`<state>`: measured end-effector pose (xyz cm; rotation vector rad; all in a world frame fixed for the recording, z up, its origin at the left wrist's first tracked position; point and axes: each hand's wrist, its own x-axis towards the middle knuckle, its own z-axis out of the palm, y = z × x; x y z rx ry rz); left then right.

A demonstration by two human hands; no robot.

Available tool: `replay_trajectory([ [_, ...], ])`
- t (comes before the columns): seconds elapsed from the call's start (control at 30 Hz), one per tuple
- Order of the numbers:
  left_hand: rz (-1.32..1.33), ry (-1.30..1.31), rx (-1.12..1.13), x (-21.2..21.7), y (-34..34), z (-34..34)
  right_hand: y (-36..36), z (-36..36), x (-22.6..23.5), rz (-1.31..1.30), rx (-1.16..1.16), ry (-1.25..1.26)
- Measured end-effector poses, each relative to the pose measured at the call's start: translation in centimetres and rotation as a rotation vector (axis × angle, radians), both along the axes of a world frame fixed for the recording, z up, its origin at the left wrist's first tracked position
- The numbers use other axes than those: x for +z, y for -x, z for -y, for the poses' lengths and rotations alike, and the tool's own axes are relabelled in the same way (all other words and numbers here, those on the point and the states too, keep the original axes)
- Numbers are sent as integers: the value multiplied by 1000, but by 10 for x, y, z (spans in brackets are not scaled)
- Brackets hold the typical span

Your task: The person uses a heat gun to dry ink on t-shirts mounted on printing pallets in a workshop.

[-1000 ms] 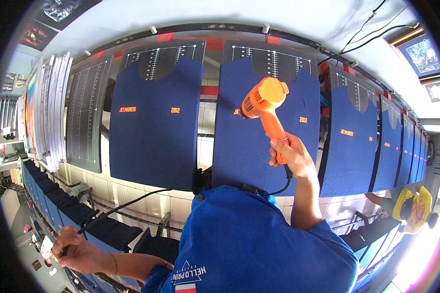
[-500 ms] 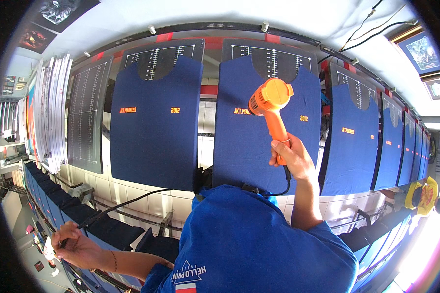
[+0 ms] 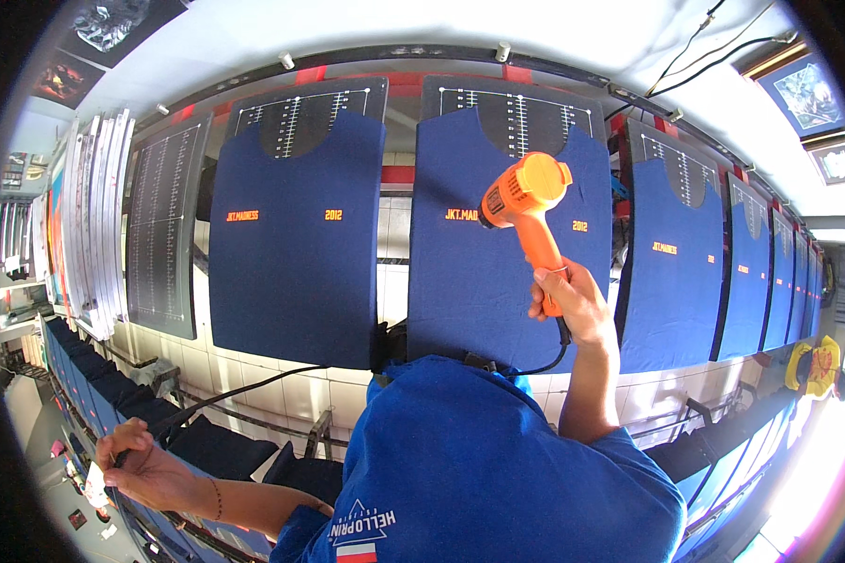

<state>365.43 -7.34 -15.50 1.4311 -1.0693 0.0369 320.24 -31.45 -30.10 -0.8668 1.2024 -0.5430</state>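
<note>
My right hand (image 3: 576, 302) is closed round the handle of an orange heat gun (image 3: 532, 188). Its dark nozzle points left, over the small orange print on a navy blue shirt (image 3: 488, 300); part of that print is hidden behind it. The shirt is stretched over a dark board with white ruler marks. A black cord hangs from the base of the handle. Out to the lower left, my left hand (image 3: 150, 469) grips a black cable (image 3: 253, 385), which runs to my waist.
Another printed navy shirt (image 3: 296, 281) lies on a board to the left, beside a bare marked board (image 3: 164, 235). Several shirt-covered boards run off to the right along a red and black frame. White-edged frames (image 3: 103, 225) stand upright at far left. A yellow cloth (image 3: 812, 368) hangs at right.
The heat gun has shifted a little right and down over the shirt, and slightly more of the orange print shows. My left hand keeps hold of the cable almost in place.
</note>
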Motion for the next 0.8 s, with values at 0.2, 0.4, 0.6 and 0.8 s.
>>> replay_trajectory([
  [0.2,-27,2,39,-3,-4,-2,2,-4,2,-37,-20,5],
  [0.4,-69,-31,59,-10,-19,-4,3,-6,2,-31,-23,30],
  [0.6,-173,-52,41,-18,-48,-8,-2,-12,3,-66,-73,27],
  [0.8,-208,-113,104,-24,-86,-7,-15,-19,3,-86,-132,48],
])
